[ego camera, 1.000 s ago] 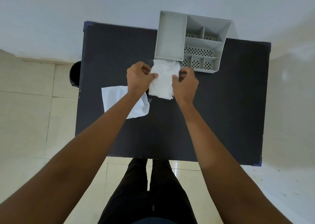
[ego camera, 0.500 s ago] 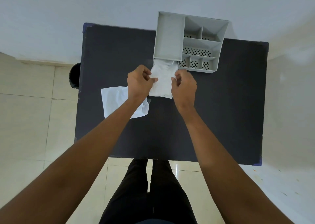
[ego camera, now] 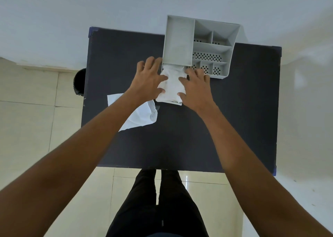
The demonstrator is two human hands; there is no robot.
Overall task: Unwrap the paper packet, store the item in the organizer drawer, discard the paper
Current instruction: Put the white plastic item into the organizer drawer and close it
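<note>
A dark table (ego camera: 234, 119) is seen from above, filling the centre of the frame. At its far edge, upper centre-right, a grey plastic organizer (ego camera: 200, 45) is set, w/ one long plain compartment on its left and several smaller compartments w/ perforated floors on its right.

Just below the organizer's lower left corner, a white paper packet (ego camera: 171, 85) is laid on the table; its upper end is touching or tucked under the organizer's near edge, which of the two can't be told. The packet is flanked by both hands. The left hand (ego camera: 149, 80) is spread flat, fingers splayed, thumb and palm edge pressed against the packet's left side; nothing is clenched in it. The right hand (ego camera: 196, 89) is likewise opened out flat, thumb side laid on the packet's right edge, fingertips reaching toward the organizer's small lower compartments. Whether the paper is pinched by either thumb can't be told.

A second sheet of crumpled white paper (ego camera: 138, 116) is lying loose on the table at centre-left, partly covered by the left forearm, apart from the packet.

A round black bin (ego camera: 79, 81) is partly seen on the floor past the table's left edge. Dark trousers are visible at bottom centre.
</note>
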